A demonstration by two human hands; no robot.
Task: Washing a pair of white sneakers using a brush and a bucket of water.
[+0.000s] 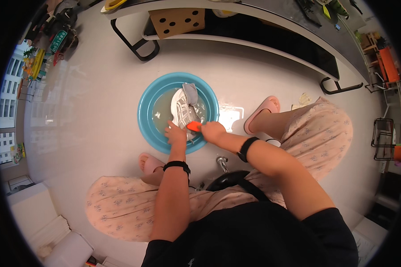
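Observation:
A round blue basin [144, 113] stands on the floor before me, with cloudy water in it. A white and grey sneaker [179, 107] lies in the basin, its grey tongue and opening turned away from me. My left hand [176, 133] grips the sneaker's near end, some fingers resting along its side. In my right hand [213, 132] is an orange brush [194, 126], pressed against the sneaker's near right side. The brush's bristles are hidden from view.
Pink slippers [266, 111] are on my feet, either side of the basin. Beyond it stands a table with black metal legs [136, 46] and a cardboard box [177, 23] on its lower shelf. A pale crumpled item [304, 100] lies beside my right leg.

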